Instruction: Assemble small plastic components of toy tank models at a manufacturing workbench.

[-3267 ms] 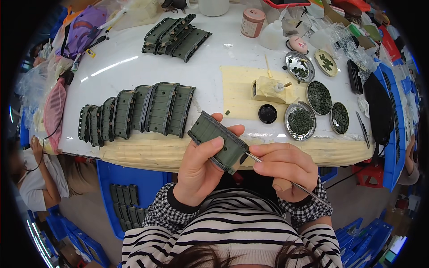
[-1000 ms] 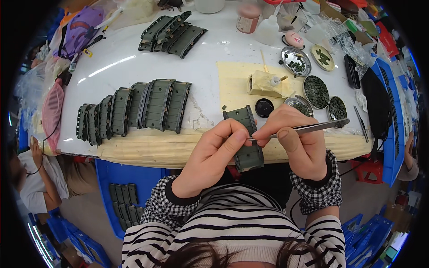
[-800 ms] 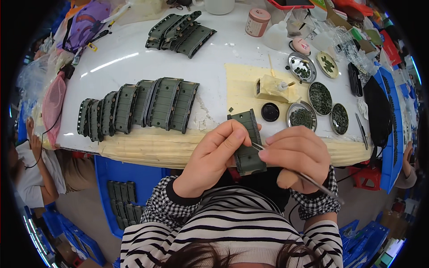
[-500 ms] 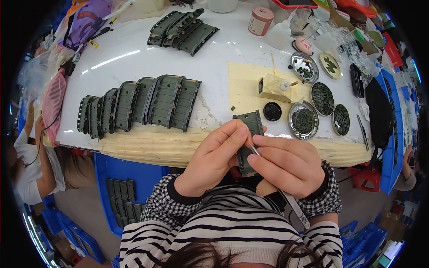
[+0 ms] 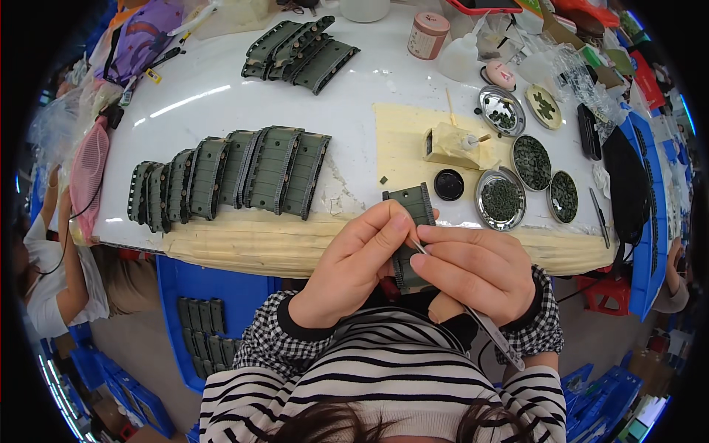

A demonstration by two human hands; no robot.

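Over the table's near edge, my left hand (image 5: pixel 351 262) grips a dark green, flat ribbed piece (image 5: pixel 408 198) with toothed side strips. Its thumb and index finger meet at the piece's edge. My right hand (image 5: pixel 484 277) is closed on silver tweezers (image 5: pixel 496 338), whose tips reach in by the left fingertips. Whatever lies at the tips is too small or too covered to make out. My right fingers partly cover the lower half of the green piece.
Similar green pieces (image 5: pixel 210 177) overlap in a row at left, with another stack (image 5: pixel 299 55) behind. Round dishes of small green parts (image 5: pixel 502 199), a black cap (image 5: pixel 448 184) and a yellowish block (image 5: pixel 450 144) stand at right. A blue tray (image 5: pixel 173 295) sits below the table.
The tweezers' rear end has swung slightly to the right. Both hands otherwise keep nearly the same position on the green piece.
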